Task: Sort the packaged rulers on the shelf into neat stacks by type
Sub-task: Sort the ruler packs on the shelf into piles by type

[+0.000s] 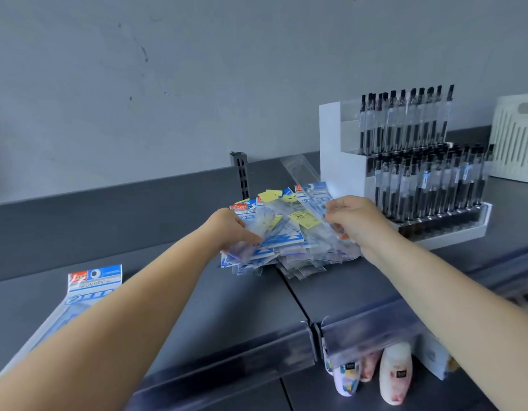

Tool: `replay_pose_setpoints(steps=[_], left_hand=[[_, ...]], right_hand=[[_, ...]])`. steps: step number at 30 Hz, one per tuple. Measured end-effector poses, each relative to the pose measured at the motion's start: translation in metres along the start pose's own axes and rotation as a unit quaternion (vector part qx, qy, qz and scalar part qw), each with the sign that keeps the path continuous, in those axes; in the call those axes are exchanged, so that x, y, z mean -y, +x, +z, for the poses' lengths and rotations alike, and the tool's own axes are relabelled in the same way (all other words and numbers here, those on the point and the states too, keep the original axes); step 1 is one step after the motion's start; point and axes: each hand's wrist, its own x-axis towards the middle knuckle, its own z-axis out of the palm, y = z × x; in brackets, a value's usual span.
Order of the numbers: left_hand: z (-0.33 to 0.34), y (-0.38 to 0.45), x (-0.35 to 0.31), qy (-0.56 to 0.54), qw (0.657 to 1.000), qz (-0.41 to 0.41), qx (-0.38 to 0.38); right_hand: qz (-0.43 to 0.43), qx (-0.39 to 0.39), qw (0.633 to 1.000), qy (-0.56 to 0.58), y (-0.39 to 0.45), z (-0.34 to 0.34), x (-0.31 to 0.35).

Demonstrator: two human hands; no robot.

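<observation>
Two bare hands work at one loose heap of packaged rulers (286,241) in the head view, the only view given. The heap lies on the grey shelf (197,292), straddling the seam between two shelf panels, just left of a white pen display rack (405,173). The left hand (230,229) rests on the heap's left side with fingers curled over a clear geometric-set packet, apparently gripping it. The right hand (354,221) pinches a long clear ruler packet (316,200) whose far end rises toward the rack; its grip is closed on that packet. One sorted packet (88,292), with a blue-and-red header card, lies well apart at the near left of the shelf, partly hidden by the left forearm. My judgement is that sorting has only begun: the heap is mixed, with yellow price labels and blue headers pointing every way, and just one type has a place started. The next move likely calls for lifting the long packet free without dragging neighbours, then laying it down as a second stack, edges squared. The slippery film may let packets slide off the heap.
</observation>
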Motion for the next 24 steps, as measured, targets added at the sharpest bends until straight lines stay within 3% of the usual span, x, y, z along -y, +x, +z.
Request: replay_pose_setpoints(steps=[4,12,16,24], left_hand=[[-0.006,-0.003,0.015,-0.114,0.992,-0.015,-0.046],[-0.037,-0.031,0.039,-0.322,0.939,-0.018,-0.122],[-0.057,-0.047,0.065,-0.373,0.923,-0.005,-0.097],[-0.114,-0.092,0.153,-0.343,0.934,0.029,-0.1]], right_hand=[[0.001,0.034,0.999,0.009,-0.008,0.01,0.006],[-0.01,0.089,0.996,0.009,-0.022,0.051,0.022],[0.003,0.13,0.991,0.046,-0.031,0.091,0.033],[0.033,0.195,0.976,0.089,-0.069,0.198,0.061]])
